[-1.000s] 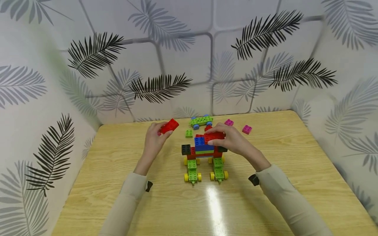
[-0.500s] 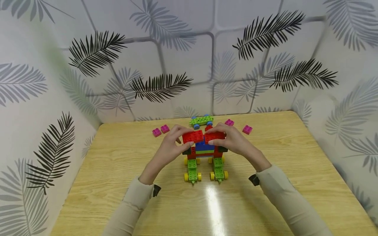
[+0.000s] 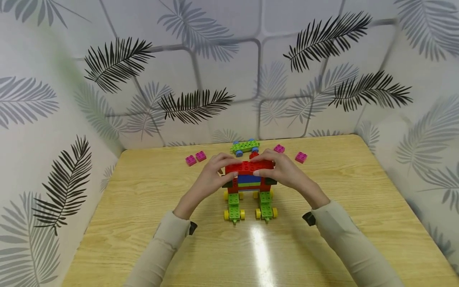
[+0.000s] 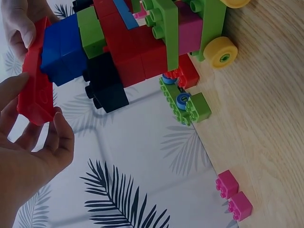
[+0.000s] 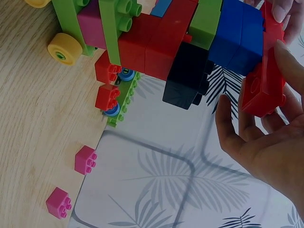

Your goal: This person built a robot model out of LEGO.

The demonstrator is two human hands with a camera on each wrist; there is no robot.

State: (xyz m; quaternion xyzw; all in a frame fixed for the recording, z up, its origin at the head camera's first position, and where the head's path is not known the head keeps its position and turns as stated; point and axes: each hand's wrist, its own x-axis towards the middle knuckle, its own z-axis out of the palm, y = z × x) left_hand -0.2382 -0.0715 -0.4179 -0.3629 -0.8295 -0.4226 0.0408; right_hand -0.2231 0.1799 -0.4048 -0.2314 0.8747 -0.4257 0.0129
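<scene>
A toy built of toy bricks stands mid-table, with blue bricks (image 3: pixel 249 179) above a light green layer and red bricks, and black bricks (image 4: pixel 107 83) jutting from its sides. Green wheeled bases (image 3: pixel 234 207) with yellow wheels carry it. Across the blue top lie two red bricks end to end. My left hand (image 3: pixel 211 175) pinches the left red brick (image 4: pixel 37 95) between thumb and fingers. The right red brick (image 5: pixel 264 90) is gripped the same way by my right hand (image 3: pixel 285 171). Both bricks overhang the blue ones at their outer ends.
Behind the toy sits a green base (image 3: pixel 245 146) with blue wheels, near a small red brick (image 3: pixel 254 155). Pink bricks lie at the back left (image 3: pixel 191 160) and back right (image 3: pixel 301 157). A leaf-patterned wall (image 3: pixel 222 71) rises behind the wooden table (image 3: pixel 150 199).
My left hand has carried its red brick rightward and down onto the blue bricks, in line with the other red brick. My right hand has stayed in place.
</scene>
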